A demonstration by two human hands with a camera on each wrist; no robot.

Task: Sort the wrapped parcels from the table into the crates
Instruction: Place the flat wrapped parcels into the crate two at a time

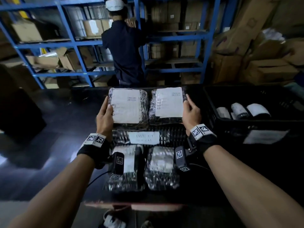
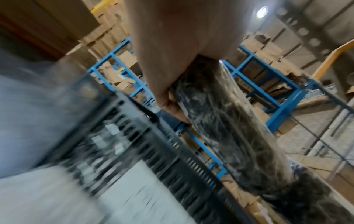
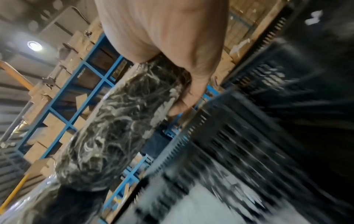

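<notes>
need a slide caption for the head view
Left hand and right hand each grip a labelled wrapped parcel above the table, black crate at right.

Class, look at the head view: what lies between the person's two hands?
Two wrapped parcels, side by side. The left hand grips the left parcel and the right hand grips the right parcel; the head view shows this.

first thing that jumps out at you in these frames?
Two flat, plastic-wrapped black parcels with white paper labels, held up side by side at centre: one in the left hand, one in the right hand. To the right, a black slatted plastic crate already holds rolled parcels.
</notes>
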